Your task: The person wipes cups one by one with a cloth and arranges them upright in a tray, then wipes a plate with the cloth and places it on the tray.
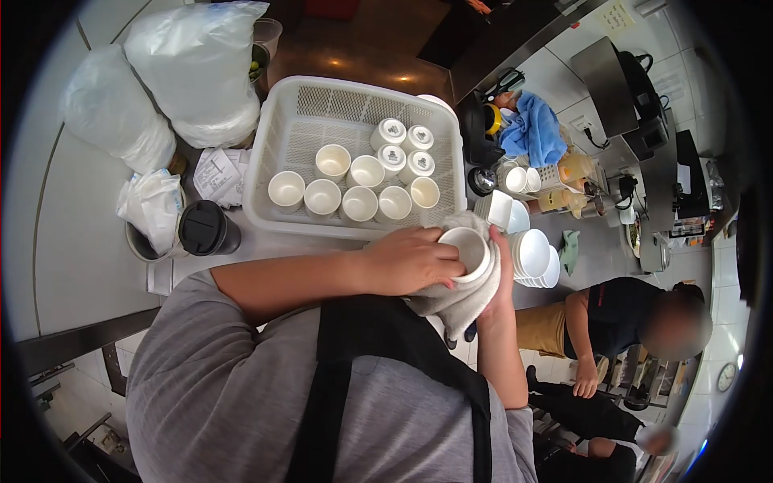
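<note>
A small white cup (465, 251) is held in front of my chest, its opening facing up. My left hand (412, 262) reaches in from the left and grips the cup's near-left side, its fingers curled at the rim. A grey-beige cloth (460, 299) wraps around the outside of the cup and hangs below it. My right hand (502, 270) holds the cloth against the cup's right side; most of its fingers are hidden behind. Just beyond my hands is a white plastic basket (258, 181) with several white cups (360, 203), some upright and others upside down (392, 130).
Bulging plastic bags (197, 72), a black-lidded tumbler (208, 228) and a receipt (220, 175) stand left of the basket. Stacked white bowls (535, 256) and a blue cloth (533, 130) are on the right. Another person (624, 318) stands to my right, with more people behind.
</note>
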Available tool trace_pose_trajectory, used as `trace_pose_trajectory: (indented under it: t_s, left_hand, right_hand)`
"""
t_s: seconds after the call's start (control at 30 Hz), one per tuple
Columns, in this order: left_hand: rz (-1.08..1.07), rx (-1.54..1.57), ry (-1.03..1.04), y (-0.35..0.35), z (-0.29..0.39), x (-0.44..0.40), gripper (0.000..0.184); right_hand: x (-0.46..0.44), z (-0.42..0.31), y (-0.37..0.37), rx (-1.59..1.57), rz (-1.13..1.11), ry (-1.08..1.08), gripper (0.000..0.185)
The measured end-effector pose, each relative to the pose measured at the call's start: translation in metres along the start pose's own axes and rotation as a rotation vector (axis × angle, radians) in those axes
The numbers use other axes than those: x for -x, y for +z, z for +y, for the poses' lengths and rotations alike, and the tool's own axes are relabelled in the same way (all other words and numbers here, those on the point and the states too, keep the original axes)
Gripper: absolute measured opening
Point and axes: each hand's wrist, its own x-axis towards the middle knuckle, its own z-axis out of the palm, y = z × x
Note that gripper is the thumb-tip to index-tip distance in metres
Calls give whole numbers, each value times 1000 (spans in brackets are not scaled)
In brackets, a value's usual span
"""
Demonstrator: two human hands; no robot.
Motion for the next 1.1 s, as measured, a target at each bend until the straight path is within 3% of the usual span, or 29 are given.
trace_pose_trajectory:
  t_s: [0.07,0.13,0.2,0.23,0.33,0.47,0.53,0.57,0.63,0.87,1.03,1.1]
  left_hand:
    - [28,-106,22,-3,-4,4,13]
    - [-128,-196,-50,-9,-6,9,9]
    - [-81,-282,-59,-14,-13,15,9]
    - [-32,-370,-67,-18,-18,17,10]
    - [86,-516,-218,-50,-32,21,13]
    - [354,-760,-420,-97,-81,46,16]
    - [325,-800,-668,-112,-104,64,17]
    - [325,-803,-661,-115,-113,74,17]
    - [126,-788,-931,-116,-125,87,21]
    - [-108,-802,-1098,-105,-132,94,23]
    - [-480,-778,-1187,-105,-120,78,20]
    - [-458,-768,-1175,-108,-112,67,20]
  right_hand:
    - [-3,7,-8,-114,-183,222,50]
    - [0,19,-8,-73,-82,223,48]
    - [0,32,-16,177,97,-25,42]
    - [4,36,-23,336,134,-109,30]
    - [22,41,-24,436,37,-300,18]
    - [29,45,-32,387,9,-314,20]
    - [25,46,-36,370,74,-186,20]
    - [24,49,-41,370,65,-182,20]
    - [30,53,-38,403,67,-201,20]
    - [35,59,-54,487,22,-219,24]
    - [42,59,-63,444,46,-235,22]
    - [46,58,-59,394,125,-256,20]
